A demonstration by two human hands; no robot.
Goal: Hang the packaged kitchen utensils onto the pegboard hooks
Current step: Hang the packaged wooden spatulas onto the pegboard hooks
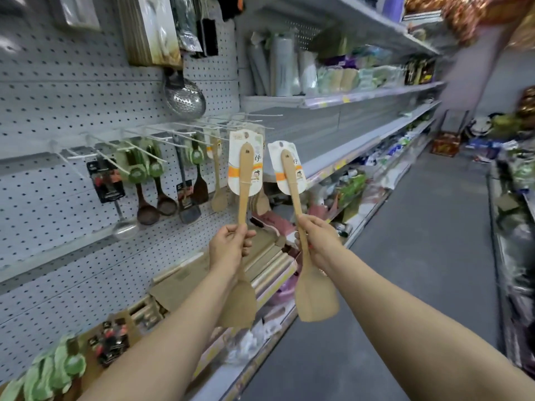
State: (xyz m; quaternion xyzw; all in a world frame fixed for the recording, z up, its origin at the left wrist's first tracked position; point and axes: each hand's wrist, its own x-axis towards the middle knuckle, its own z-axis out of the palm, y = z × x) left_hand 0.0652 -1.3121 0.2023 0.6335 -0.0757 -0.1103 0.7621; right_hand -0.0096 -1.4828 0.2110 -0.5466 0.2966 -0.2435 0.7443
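The left hand [231, 244] is closed around the handle of a wooden spatula [244, 180], held upright with its blade hanging below the wrist and its card [245, 163] above the fingers. The right hand [317, 241] is likewise closed on a second spatula [292, 183], tilted slightly left, its blade below the hand and its card [286, 166] above. The two cards are close side by side, apart. Just above and left of the left hand, white hooks [162, 134] jut from the pegboard [58, 82]; ladles [146, 209] and other spatulas hang there. Further up hangs a metal skimmer [185, 96]. Right of the hands, shelves [347, 96] run down the aisle.
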